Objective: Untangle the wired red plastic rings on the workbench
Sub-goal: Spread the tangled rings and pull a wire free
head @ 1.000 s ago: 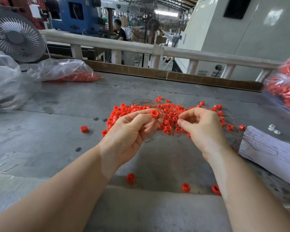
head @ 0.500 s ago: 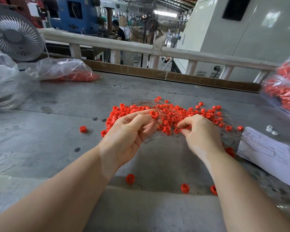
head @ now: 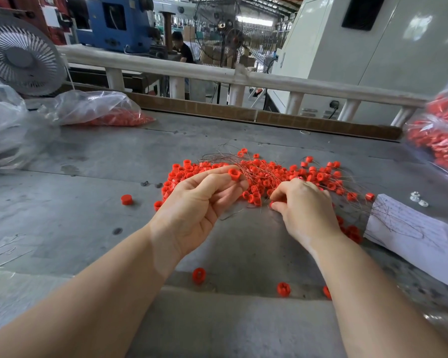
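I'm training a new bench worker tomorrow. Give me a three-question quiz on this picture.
1. True or false: the left hand pinches one red ring.
2. Where do the right hand fingers reach? A: into the ring pile; B: onto the paper; C: into the bag.
3. Fill in: the single ring left of the pile lies on the ______.

Key: 1 true; 2 A; 3 workbench.

The rings (head: 267,177) are smooth, bright red plastic, strung on thin bare metal wire (head: 225,157). The tabletop (head: 101,156) is dull grey metal, scuffed and stained. Far left, a glossy clear plastic bag (head: 88,107); right, matt white paper (head: 411,228).
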`<state>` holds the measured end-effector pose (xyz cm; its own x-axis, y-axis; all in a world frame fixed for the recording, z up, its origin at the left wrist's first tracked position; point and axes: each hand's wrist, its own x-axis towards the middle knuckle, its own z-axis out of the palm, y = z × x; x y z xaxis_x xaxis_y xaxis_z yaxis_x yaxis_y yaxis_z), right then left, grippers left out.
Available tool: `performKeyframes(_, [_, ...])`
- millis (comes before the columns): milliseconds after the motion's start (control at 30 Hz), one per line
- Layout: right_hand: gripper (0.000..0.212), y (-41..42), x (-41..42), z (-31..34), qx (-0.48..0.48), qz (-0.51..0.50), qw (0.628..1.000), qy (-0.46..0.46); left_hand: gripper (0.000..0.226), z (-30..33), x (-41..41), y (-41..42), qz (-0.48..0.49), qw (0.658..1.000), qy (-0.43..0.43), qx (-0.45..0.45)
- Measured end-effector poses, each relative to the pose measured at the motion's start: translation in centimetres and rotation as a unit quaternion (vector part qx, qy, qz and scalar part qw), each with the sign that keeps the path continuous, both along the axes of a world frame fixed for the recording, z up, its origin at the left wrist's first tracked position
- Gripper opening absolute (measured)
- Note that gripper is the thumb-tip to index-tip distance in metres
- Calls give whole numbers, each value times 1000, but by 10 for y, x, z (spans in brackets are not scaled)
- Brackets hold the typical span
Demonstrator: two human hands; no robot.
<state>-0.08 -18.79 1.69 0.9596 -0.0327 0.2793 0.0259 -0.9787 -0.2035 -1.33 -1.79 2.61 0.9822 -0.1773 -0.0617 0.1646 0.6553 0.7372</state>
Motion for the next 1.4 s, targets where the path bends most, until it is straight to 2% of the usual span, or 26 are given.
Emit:
performKeyframes(67, [5,1,0,1,16,3,1000,4,14,0,0,0,-4,1000,-3,2])
performKeyframes(167, [17,2,-2,4,70,8,997,9,15,0,0,0,-9,1000,-6,6])
performKeyframes(333, [28,-3,-1,9,134,-38,989,-49,15,0,1,1,-7,1000,-6,4])
performKeyframes(600, [26,-8,0,7,97,-75,992,-22,15,1,-1,-1,-2,1000,-5,8])
performKeyframes(767, [7,-9,1,6,68,-85,994,-16,15,2,-1,-1,-3,1000,-7,10])
performKeyframes(1033, [12,-8,0,4,24,-83,996,-10,15,0,0,-1,-14,1000,-22,7])
performKeyframes(1133, [11,-8,1,4,30,-68,997,-34,17,-1,1,0,-17,999,-32,10])
performKeyframes(1200, [10,-8,2,4,74,-36,994,-73,18,-2,1,0,-19,999,-36,13])
performKeyframes(1267, [13,-6,2,5,169,16,981,-97,18,-2,1,0,-21,999,-36,14])
performKeyframes(1400, [20,4,-1,8,355,103,925,-83,17,-2,1,-1,-16,999,-26,17])
